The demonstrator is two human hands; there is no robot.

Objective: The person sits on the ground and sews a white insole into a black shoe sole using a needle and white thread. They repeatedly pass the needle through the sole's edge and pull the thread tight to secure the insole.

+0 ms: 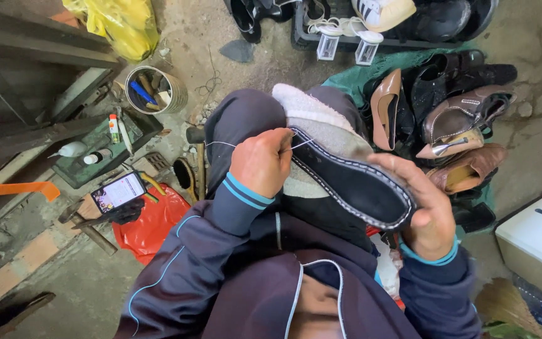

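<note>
Left hand (260, 162) fingers seemingly pinch thread (221, 144); right hand (423, 210) fingers grip shoe (346, 177) edge.

The left hand (261, 162) pinches white thread (302, 144) at the edge of a black-soled shoe (346, 179), which the right hand (425, 210) grips from below. A phone (118, 191) lies on the floor beside an orange bag (152, 226).

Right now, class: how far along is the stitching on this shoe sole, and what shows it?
Done: white stitches run along the visible edge of the black sole. In hand: the left hand pulls a white thread taut at the sole's far end, while the right hand grips the near end. Left: the edge hidden under the hands cannot be judged.
</note>
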